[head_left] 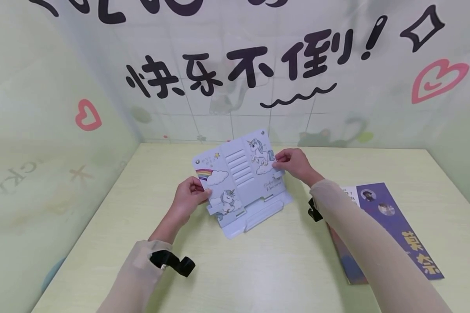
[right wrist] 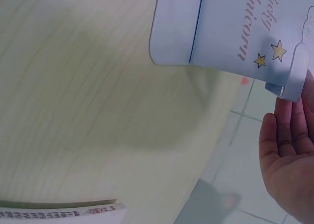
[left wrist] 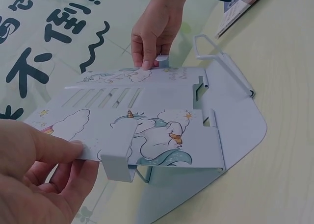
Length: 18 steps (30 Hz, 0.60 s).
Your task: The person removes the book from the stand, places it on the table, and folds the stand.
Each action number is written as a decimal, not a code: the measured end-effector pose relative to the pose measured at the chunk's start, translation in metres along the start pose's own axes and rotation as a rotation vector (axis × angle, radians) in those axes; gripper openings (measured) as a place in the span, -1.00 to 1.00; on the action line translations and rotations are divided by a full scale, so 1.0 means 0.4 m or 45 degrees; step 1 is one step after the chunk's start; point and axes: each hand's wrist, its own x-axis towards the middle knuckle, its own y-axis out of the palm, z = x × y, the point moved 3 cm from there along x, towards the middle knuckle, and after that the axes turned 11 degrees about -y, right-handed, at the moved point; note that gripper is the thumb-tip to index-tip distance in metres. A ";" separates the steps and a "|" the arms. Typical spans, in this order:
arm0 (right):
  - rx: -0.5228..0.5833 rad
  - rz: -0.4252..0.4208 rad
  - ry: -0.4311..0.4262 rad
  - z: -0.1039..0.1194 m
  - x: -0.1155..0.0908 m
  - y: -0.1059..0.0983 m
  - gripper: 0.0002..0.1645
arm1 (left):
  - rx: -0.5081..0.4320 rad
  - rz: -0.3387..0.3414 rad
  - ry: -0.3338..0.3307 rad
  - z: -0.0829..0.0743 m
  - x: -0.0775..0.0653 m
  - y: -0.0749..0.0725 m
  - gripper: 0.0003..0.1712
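1. Left hand [head_left: 183, 201], foremost in the left-wrist view: thumb and fingers pinch one side edge of the reading stand [head_left: 240, 184], just beside the left tab [left wrist: 117, 158].
2. Right hand [head_left: 295, 163]: a matching pinch on the opposite edge, near the right tab [right wrist: 297, 74].
3. Reading stand: tilted between both hands, over the table [head_left: 286, 269]; I cannot tell whether its base [left wrist: 238, 113] touches down.
4. Handling: I judge the panel light and stiff, its smooth face slippery. Base and wire holder [left wrist: 238, 76] look hinged and might swing; I favour the side edges, clear of the tabs.
5. Outward: purple book [head_left: 393, 219], partly hidden by the right sleeve [head_left: 360, 230].
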 end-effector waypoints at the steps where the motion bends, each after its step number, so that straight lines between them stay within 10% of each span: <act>1: -0.001 -0.004 -0.002 0.000 0.001 0.000 -0.69 | -0.001 0.001 0.000 0.001 -0.002 0.003 -0.75; 18: -0.004 0.116 -0.055 0.011 0.054 -0.010 -0.69 | 0.018 0.167 -0.014 0.004 -0.040 0.053 -0.45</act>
